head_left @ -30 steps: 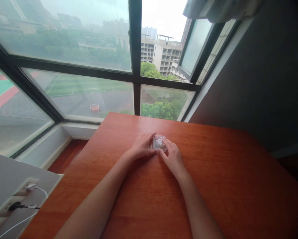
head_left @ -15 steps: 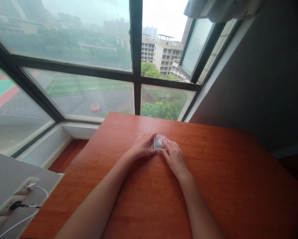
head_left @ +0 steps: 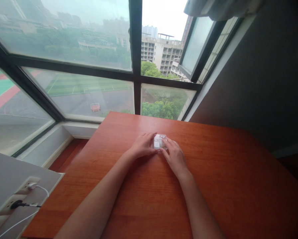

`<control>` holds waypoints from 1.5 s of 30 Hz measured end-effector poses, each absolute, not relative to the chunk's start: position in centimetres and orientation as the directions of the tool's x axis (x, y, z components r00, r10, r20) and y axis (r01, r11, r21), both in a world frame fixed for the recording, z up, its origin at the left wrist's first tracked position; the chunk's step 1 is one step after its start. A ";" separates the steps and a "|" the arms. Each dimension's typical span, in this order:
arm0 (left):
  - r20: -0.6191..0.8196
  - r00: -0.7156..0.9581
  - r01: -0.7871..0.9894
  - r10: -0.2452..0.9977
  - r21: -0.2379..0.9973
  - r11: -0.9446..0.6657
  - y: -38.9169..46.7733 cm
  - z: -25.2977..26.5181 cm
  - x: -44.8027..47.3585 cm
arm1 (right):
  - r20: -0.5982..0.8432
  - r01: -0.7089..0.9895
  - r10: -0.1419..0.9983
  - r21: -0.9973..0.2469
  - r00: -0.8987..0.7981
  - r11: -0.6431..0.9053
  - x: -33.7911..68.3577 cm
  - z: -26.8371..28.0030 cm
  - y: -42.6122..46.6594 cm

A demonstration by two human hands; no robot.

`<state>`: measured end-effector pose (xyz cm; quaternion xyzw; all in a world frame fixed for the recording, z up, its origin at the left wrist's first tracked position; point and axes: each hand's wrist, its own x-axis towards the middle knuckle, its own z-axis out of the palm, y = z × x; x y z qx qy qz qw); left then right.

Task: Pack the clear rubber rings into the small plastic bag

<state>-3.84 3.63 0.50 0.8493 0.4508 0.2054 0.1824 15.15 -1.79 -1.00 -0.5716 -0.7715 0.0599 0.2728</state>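
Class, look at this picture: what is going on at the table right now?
A person sits at a reddish wooden table by a window. Both bare hands rest on the tabletop around a small clear plastic box: the left hand touches its left side, the right hand its right. What is inside is too small to tell. A power strip sits lower left.

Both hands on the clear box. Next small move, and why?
Probably pry the lid up with the right hand while the left hand steadies the clear box: it lies flat on the table, with fingers at both sides.
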 end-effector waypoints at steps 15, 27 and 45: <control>0.144 0.514 0.679 0.846 0.534 -0.504 3.6 1.0 -4.0 | 0.363 0.831 0.915 -0.444 -0.173 0.334 15.2 -1.3 -1.7; 0.160 0.519 0.653 0.840 0.559 -0.510 3.6 1.1 -4.1 | 0.332 0.740 0.940 -0.614 -0.073 0.274 15.2 -1.6 -1.4; 0.130 0.493 0.703 0.860 0.523 -0.482 3.4 1.3 -3.6 | 0.320 0.709 0.947 -0.671 0.014 0.216 15.0 -1.7 -1.2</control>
